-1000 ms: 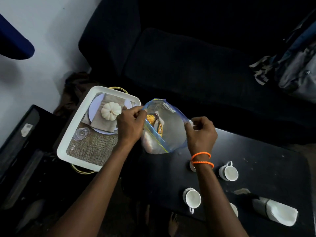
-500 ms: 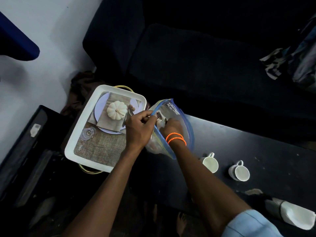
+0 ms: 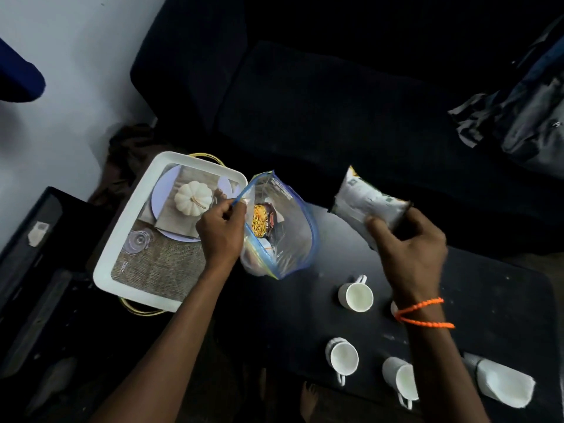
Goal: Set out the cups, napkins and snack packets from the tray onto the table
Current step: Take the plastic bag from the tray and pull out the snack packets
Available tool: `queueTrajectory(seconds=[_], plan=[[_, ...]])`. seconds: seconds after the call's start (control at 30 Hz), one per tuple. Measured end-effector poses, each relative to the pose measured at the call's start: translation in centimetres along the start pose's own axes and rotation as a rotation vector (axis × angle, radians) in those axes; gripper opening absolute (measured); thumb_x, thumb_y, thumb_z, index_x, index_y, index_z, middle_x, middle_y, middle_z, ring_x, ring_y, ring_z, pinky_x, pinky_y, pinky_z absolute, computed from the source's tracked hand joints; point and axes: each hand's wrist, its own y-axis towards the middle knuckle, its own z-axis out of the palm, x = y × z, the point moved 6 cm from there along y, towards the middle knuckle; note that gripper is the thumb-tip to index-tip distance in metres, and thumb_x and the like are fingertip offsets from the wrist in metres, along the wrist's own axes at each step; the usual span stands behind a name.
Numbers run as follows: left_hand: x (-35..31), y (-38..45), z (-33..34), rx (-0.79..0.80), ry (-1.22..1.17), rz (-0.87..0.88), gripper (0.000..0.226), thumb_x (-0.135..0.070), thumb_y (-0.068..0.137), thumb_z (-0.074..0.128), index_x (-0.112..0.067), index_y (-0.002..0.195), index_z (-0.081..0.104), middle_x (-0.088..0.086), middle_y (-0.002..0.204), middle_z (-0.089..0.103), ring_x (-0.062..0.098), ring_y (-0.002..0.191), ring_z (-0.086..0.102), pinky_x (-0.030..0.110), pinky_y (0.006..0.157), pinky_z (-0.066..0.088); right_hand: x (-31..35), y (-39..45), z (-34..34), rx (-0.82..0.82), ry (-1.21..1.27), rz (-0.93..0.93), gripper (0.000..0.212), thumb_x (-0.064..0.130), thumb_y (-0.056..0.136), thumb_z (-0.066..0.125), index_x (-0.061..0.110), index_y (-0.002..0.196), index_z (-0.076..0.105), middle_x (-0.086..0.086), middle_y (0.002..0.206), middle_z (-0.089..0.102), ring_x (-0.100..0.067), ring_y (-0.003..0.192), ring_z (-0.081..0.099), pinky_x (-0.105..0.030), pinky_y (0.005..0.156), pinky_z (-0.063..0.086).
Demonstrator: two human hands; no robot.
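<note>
Head view: The left hand (image 3: pixel 220 236) pinches the rim of the clear zip bag (image 3: pixel 282 227), holding it open just right of the white tray (image 3: pixel 122 239). The right hand (image 3: pixel 409 248), inside the bag half a second ago, is now out and raised over the tabletop (image 3: pixel 290 315), grasping a white snack packet (image 3: pixel 363 199). One yellow packet (image 3: pixel 261 222) remains in the bag. Three cups (image 3: pixel 355 297) stand near the right wrist; folded napkins (image 3: pixel 503 383) lie at near right.

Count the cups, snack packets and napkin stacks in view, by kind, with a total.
Cups: 4, one mostly hidden by the right wrist
Snack packets: 2, one in the right hand, one in the zip bag
Napkin stacks: 1
Total: 7
</note>
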Motion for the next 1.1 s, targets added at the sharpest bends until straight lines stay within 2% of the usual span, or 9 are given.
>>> queueTrajectory(seconds=[0.1,0.27,0.37,0.47,0.67,0.77,0.87,1.0,1.1], plan=[[0.5,-0.2,0.0,0.004,-0.003,-0.011,0.039,-0.041,0.088,0.063,-0.011,0.064,0.068,0.0,0.057,0.065,0.011,0.052,0.053,0.028,0.055,0.039,-4.7,0.7,1.5,-0.016,-0.145,0.089,0.015,0.028,0.074,0.076,0.02,0.085,0.071,0.002,0.074,0.072,-0.02,0.07,0.069,-0.043,0.068,0.059],[-0.1,-0.7,-0.1,-0.001,-0.013,0.008,0.039,-0.041,0.087,0.064,-0.01,0.063,0.066,0.004,0.057,0.065,0.02,0.054,0.059,0.033,0.055,0.043,-10.8,1.8,7.4,0.11,-0.491,0.093,0.027,0.034,0.077,0.072,0.014,0.094,0.067,-0.01,0.094,0.07,-0.034,0.089,0.065,-0.039,0.073,0.052],[-0.3,-1.0,-0.3,-0.01,-0.028,0.02,0.035,-0.04,0.086,0.066,-0.009,0.069,0.07,0.011,0.065,0.07,0.034,0.068,0.069,0.042,0.059,0.053,-13.2,1.2,10.4,0.334,-0.765,0.015,0.046,0.035,0.081,0.074,0.009,0.115,0.058,-0.015,0.119,0.057,-0.039,0.11,0.056,-0.044,0.079,0.051],[-0.3,-1.0,-0.7,0.002,-0.056,0.032,0.027,-0.038,0.084,0.068,-0.014,0.071,0.072,0.009,0.064,0.07,0.021,0.06,0.064,0.037,0.057,0.049,-14.1,0.0,11.7,0.527,-0.822,0.075,0.064,0.039,0.075,0.082,0.012,0.128,0.06,-0.013,0.129,0.054,-0.035,0.12,0.053,-0.045,0.091,0.052],[-0.6,-1.2,-0.7,0.042,-0.106,0.042,0.019,-0.028,0.081,0.067,-0.013,0.08,0.078,0.007,0.063,0.069,0.009,0.059,0.058,0.03,0.056,0.044,-2.1,-2.4,7.8,-0.098,-0.106,-0.337,0.004,0.017,0.086,0.072,0.014,0.087,0.071,-0.002,0.083,0.068,-0.017,0.074,0.065,-0.028,0.069,0.052],[-1.1,-1.7,-0.3,0.069,-0.135,0.038,0.015,-0.025,0.08,0.065,-0.021,0.082,0.08,-0.014,0.06,0.07,-0.006,0.056,0.059,0.014,0.055,0.044,1.8,-4.3,12.2,0.218,-0.026,-0.407,0.003,0.014,0.087,0.071,0.013,0.086,0.074,-0.002,0.08,0.073,-0.014,0.071,0.068,-0.022,0.07,0.054],[-2.1,-2.5,0.2,0.099,-0.115,0.096,0.014,-0.024,0.08,0.065,-0.023,0.078,0.079,-0.015,0.059,0.068,-0.005,0.054,0.056,0.012,0.053,0.04,-0.9,-4.6,19.3,0.612,-0.402,-0.117,0.021,0.016,0.09,0.063,0.005,0.105,0.071,-0.02,0.093,0.073,-0.037,0.09,0.07,-0.034,0.079,0.055],[-2.3,-3.3,0.7,0.114,-0.088,0.116,0.017,-0.03,0.079,0.062,-0.022,0.073,0.076,-0.006,0.06,0.068,0.0,0.053,0.055,0.018,0.051,0.041,-5.9,-5.3,23.7,0.722,-0.462,0.173,0.038,0.027,0.108,0.037,0.002,0.123,0.062,-0.022,0.112,0.07,-0.035,0.103,0.066,-0.018,0.077,0.049],[-2.1,-3.5,0.7,0.115,-0.077,0.121,0.015,-0.024,0.081,0.064,-0.029,0.074,0.076,-0.008,0.064,0.07,0.0,0.055,0.059,0.016,0.052,0.043,-8.1,-6.2,25.0,0.832,-0.557,0.151,0.038,0.016,0.108,0.032,-0.002,0.133,0.056,-0.025,0.133,0.06,-0.037,0.126,0.055,-0.038,0.106,0.044]])
